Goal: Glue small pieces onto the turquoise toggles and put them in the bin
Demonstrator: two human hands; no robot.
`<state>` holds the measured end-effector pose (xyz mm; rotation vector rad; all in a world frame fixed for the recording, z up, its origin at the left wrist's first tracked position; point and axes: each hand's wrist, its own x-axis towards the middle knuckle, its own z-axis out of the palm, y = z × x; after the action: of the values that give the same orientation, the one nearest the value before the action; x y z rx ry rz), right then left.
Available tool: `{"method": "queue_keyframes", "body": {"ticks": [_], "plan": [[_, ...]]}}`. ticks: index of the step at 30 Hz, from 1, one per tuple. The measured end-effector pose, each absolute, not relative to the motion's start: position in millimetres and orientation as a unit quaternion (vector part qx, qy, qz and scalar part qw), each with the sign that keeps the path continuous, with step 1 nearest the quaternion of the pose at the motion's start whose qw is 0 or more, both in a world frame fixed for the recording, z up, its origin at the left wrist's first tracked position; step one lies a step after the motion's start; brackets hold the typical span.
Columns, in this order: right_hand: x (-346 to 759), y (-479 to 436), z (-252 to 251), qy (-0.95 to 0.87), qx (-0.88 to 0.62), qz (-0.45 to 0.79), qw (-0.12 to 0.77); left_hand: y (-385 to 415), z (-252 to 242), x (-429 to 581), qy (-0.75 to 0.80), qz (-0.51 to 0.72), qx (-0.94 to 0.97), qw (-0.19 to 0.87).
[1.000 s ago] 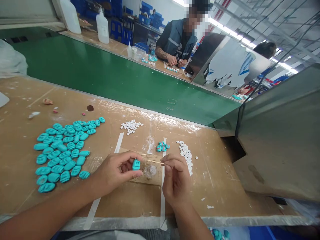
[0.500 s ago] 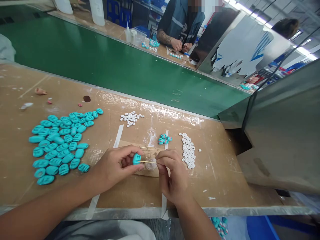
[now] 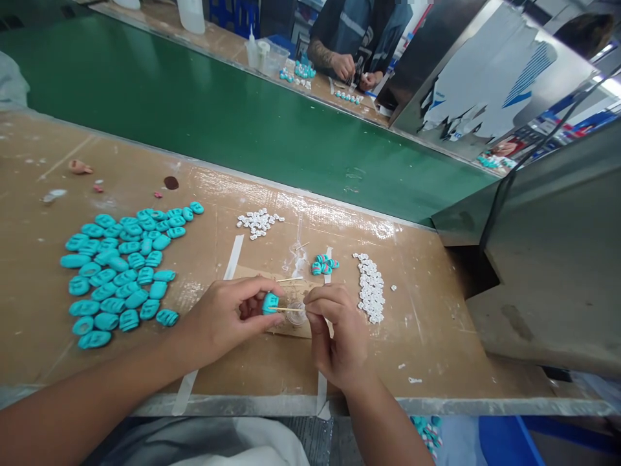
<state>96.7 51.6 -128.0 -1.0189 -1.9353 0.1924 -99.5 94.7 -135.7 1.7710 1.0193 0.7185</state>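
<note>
L hand (image 3: 237,309) has thumb & fingers pinched on one teal piece (image 3: 270,301), held up over the cardboard (image 3: 303,332). R hand (image 3: 339,330) is curled w/ fingertips closed on a thin stick (image 3: 290,309), tip at the piece; can't tell if it's touching. Clear cup (image 3: 295,317) sits under the stick, partly hidden. Spare sticks (image 3: 292,284) lie just behind. Big batch of teal pcs (image 3: 116,264) on table to L, few striped pcs (image 3: 322,265) behind R hand, white bits (image 3: 371,292) to its R.

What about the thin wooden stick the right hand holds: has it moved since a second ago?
Yes, the stick moved left, judged against the small clear round cup.
</note>
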Motion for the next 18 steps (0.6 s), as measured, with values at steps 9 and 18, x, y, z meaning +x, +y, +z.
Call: {"method": "queue_keyframes", "body": {"ticks": [9, 18], "plan": [[98.3, 51.3, -130.9, -0.790, -0.414, 0.080, 0.445, 94.1, -133.1, -98.6, 0.414, 0.290, 0.723, 0.471], [98.6, 51.5, -129.3, -0.785, -0.416, 0.075, 0.453, 94.2, -135.4, -99.2, 0.423, 0.285, 0.718, 0.474]]}}
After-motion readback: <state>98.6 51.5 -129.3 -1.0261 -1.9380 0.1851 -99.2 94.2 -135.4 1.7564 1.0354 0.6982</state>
